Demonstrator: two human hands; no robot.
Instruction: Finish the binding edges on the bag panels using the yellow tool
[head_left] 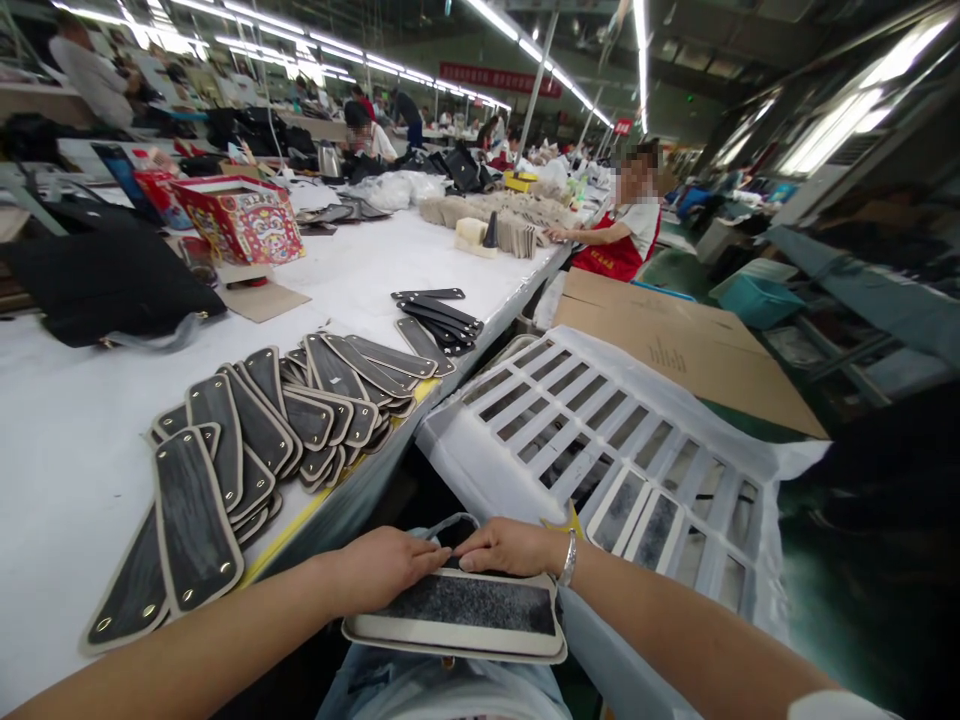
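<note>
While the cream-edged piece [480, 607] lies at their near side | left fingers [422, 556] lie together | right fingers [481, 546] curl, pinch unclear

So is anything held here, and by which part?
The left hand and right hand are at the far long edge of the pale-edged dark panel; whether they grip or merely press cannot be told.

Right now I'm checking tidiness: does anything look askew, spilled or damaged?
The pale-edged dark strips on the white table look askew: they overlap unevenly at differing angles, some lapping onto the yellow edge. No spill or damage stands out.
</note>
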